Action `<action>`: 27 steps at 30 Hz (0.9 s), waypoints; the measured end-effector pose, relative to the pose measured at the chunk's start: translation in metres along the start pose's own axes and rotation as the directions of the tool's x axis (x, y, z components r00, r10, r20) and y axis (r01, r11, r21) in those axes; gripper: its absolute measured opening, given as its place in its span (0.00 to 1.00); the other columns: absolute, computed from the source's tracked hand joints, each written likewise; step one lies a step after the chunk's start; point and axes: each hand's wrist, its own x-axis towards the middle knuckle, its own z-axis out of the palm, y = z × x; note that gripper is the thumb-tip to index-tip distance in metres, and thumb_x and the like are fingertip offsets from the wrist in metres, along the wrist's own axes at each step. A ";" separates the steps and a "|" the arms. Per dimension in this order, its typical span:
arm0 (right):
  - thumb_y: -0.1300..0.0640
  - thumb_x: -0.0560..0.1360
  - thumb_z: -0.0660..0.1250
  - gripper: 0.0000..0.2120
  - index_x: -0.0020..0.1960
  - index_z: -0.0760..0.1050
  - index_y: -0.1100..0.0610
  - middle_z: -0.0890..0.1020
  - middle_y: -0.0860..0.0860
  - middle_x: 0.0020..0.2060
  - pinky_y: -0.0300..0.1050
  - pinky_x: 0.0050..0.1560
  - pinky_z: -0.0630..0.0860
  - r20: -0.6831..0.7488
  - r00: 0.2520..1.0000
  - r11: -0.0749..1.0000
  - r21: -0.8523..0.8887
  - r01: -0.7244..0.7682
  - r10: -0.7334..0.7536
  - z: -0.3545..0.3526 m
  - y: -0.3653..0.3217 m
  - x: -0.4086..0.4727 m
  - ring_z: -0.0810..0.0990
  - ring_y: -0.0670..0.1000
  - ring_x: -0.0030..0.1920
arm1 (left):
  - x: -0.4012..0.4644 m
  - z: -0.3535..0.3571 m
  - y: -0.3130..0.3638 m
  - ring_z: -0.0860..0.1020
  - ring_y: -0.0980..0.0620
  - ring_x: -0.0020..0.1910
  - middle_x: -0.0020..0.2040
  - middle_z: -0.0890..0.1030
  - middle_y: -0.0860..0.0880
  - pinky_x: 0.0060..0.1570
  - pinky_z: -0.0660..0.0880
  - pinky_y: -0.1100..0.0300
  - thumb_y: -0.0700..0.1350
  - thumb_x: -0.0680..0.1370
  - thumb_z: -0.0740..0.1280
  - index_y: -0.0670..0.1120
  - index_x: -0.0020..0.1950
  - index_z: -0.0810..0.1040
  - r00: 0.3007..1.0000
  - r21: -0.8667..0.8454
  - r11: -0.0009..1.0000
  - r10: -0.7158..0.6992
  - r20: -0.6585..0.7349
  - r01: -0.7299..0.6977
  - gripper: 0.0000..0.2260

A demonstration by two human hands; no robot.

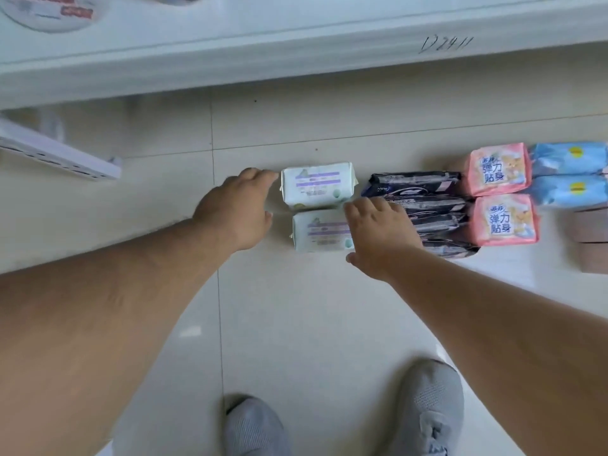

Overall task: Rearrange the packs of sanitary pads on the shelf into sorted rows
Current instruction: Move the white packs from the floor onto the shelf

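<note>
Packs of sanitary pads lie in rows on the tiled floor. Two white packs sit one behind the other: the far white pack and the near white pack. To their right lie several black packs, then two pink packs, then two blue packs. My left hand is just left of the white packs, its fingertips reaching the far pack's left edge. My right hand rests with straight fingers over the near white pack's right end and the black packs.
A white shelf edge with handwritten marks runs across the top. A loose white shelf bracket lies on the floor at the left. Brown packs sit at the far right. My grey shoes stand below.
</note>
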 end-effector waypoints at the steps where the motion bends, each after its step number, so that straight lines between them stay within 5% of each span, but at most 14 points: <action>1: 0.43 0.73 0.71 0.38 0.75 0.58 0.56 0.69 0.52 0.67 0.53 0.67 0.65 0.001 1.000 1.000 -0.029 0.007 -0.007 0.006 0.000 0.005 0.67 0.57 0.67 | 0.007 0.004 0.001 0.67 0.45 0.70 0.74 0.64 0.51 0.63 0.70 0.49 0.47 0.78 0.65 0.53 0.77 0.59 1.000 -0.003 1.000 0.008 -0.005 -0.008 0.28; 11: 0.59 0.71 0.66 0.28 0.70 0.68 0.62 0.77 0.57 0.57 0.59 0.78 0.49 -0.076 0.983 0.972 -0.176 0.153 -0.168 0.046 -0.003 -0.005 0.72 0.61 0.62 | 0.046 0.026 0.015 0.67 0.46 0.68 0.73 0.64 0.52 0.62 0.71 0.49 0.46 0.76 0.68 0.52 0.76 0.60 0.998 -0.012 0.998 0.058 0.006 -0.058 0.31; 19: 0.60 0.74 0.64 0.27 0.70 0.64 0.64 0.74 0.59 0.63 0.56 0.77 0.39 -0.066 0.982 0.973 -0.163 0.163 -0.175 0.049 -0.001 0.007 0.64 0.62 0.72 | 0.083 0.047 0.028 0.70 0.46 0.67 0.73 0.64 0.52 0.60 0.74 0.48 0.51 0.73 0.74 0.52 0.77 0.55 0.996 0.039 0.998 0.040 0.084 -0.044 0.39; 23: 0.64 0.66 0.67 0.20 0.58 0.74 0.61 0.80 0.56 0.48 0.58 0.78 0.53 -0.125 0.965 0.972 -0.082 0.221 -0.230 0.049 -0.002 0.005 0.75 0.60 0.58 | 0.081 0.041 0.030 0.75 0.44 0.59 0.66 0.70 0.49 0.53 0.75 0.51 0.51 0.73 0.73 0.48 0.71 0.64 0.998 0.002 0.999 0.046 0.052 -0.047 0.30; 27: 0.60 0.59 0.73 0.22 0.53 0.77 0.58 0.80 0.54 0.44 0.54 0.68 0.71 -0.183 0.950 0.964 0.029 0.264 -0.254 0.014 0.003 -0.035 0.77 0.58 0.49 | 0.044 -0.001 0.020 0.75 0.46 0.57 0.64 0.71 0.50 0.52 0.75 0.52 0.52 0.71 0.73 0.50 0.70 0.66 0.999 -0.060 0.998 0.014 0.043 -0.011 0.30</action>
